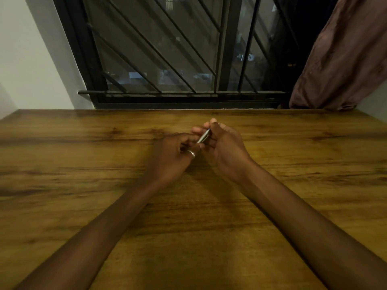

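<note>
A: What fills the frame, biggest first?

B: A barred window [159, 49] across the top, dark outside. Below it, the wooden surface [83, 164] takes up the whole lower half. A brownish curtain [339, 59] hangs in the upper right.

A: And the hands?

B: Both meet just above the middle of the frame, forearms coming in from the bottom corners. The left hand [171, 155] is curled, its fingertips pinching the lower end of a slim metal tube [203, 136]. The right hand [224, 147] has its fingers curled round the upper part, thumb tip on top.

A: So where does the tube lie?

B: Between the two hands, held just above the surface. Its long axis slants from lower left to upper right, near end in the left hand, far end in the right. I can't tell what it is; it might be a pen.

A: Which hand is nearer to it?

B: Neither, as both grip it. My guess is that any pull or twist would run along that slant, one hand at each end.

A: Anything smaller?

B: A ring [191, 154] on the left hand.
</note>
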